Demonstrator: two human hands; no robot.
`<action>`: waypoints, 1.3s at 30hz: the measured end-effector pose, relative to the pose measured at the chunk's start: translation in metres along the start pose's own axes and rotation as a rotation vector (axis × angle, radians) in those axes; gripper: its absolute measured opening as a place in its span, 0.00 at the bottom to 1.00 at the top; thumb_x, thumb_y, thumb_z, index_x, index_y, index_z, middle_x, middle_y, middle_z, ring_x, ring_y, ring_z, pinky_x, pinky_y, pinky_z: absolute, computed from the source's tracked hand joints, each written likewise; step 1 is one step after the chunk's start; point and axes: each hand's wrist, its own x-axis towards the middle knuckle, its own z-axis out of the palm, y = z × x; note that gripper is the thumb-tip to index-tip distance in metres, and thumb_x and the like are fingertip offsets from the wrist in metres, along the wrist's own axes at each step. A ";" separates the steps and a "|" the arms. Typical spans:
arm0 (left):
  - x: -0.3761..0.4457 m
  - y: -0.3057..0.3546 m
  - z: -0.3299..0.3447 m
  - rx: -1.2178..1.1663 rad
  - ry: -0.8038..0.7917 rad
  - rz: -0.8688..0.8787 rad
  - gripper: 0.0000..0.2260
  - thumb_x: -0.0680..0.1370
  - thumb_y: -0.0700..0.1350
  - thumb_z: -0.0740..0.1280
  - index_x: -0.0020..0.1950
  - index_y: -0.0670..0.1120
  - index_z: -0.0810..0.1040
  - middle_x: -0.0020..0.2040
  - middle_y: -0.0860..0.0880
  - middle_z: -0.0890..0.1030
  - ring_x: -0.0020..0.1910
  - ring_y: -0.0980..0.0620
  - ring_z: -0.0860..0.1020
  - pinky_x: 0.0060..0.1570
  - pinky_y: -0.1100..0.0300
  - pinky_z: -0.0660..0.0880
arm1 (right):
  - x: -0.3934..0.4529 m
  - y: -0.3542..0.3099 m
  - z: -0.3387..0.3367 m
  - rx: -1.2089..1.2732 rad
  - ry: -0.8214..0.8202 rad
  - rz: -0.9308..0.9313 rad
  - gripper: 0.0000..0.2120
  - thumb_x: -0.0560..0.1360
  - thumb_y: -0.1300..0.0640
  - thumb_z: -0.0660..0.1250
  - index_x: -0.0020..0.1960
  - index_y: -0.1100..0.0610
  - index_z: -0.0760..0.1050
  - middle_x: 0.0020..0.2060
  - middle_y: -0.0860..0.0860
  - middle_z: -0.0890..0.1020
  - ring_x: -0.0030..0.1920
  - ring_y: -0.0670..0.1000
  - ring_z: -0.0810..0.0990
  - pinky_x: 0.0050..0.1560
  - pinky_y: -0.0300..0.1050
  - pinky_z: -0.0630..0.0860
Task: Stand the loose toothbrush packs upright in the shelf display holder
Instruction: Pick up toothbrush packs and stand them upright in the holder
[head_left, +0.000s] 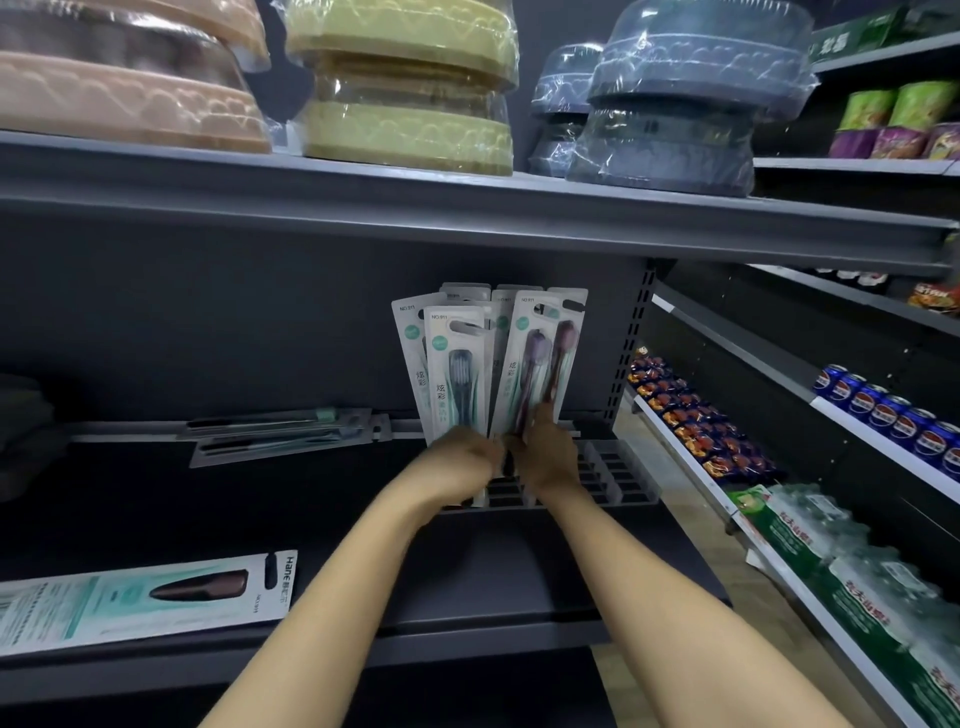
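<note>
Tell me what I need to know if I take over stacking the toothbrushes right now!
Left hand: gripping the bottoms of the upright packs with dark brushes.
Right hand: gripping the packs with purple brushes.
Both bunches stand over the clear slotted holder at the back of the shelf; whether they are seated in slots is hidden by the hands.
Done: several packs gathered upright.
Left: two packs lying flat at the back left, one pack flat at the shelf's front left edge. Most holder slots to the right look empty.

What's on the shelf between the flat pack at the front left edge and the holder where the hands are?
In the head view nothing: bare dark shelf separates the front pack from the holder. Two more loose packs lie farther back.
</note>
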 end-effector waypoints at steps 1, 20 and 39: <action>-0.001 -0.006 -0.007 -0.005 -0.003 -0.038 0.07 0.75 0.36 0.60 0.42 0.39 0.77 0.43 0.44 0.79 0.43 0.48 0.77 0.41 0.61 0.74 | 0.001 0.001 0.001 -0.001 0.007 -0.003 0.12 0.76 0.59 0.62 0.56 0.60 0.64 0.53 0.64 0.79 0.54 0.64 0.78 0.53 0.56 0.76; 0.036 -0.045 -0.006 -0.378 0.243 0.142 0.41 0.74 0.53 0.67 0.76 0.49 0.43 0.77 0.50 0.56 0.75 0.50 0.57 0.74 0.49 0.57 | 0.001 0.011 0.006 0.118 0.005 -0.071 0.11 0.76 0.62 0.62 0.56 0.59 0.63 0.56 0.60 0.78 0.56 0.59 0.78 0.56 0.52 0.76; 0.044 -0.045 0.004 -0.382 0.238 0.256 0.26 0.77 0.47 0.63 0.74 0.49 0.59 0.69 0.51 0.71 0.68 0.53 0.69 0.71 0.51 0.64 | -0.002 0.013 0.012 0.049 0.026 -0.066 0.10 0.76 0.61 0.62 0.55 0.60 0.64 0.51 0.60 0.79 0.51 0.60 0.79 0.43 0.42 0.69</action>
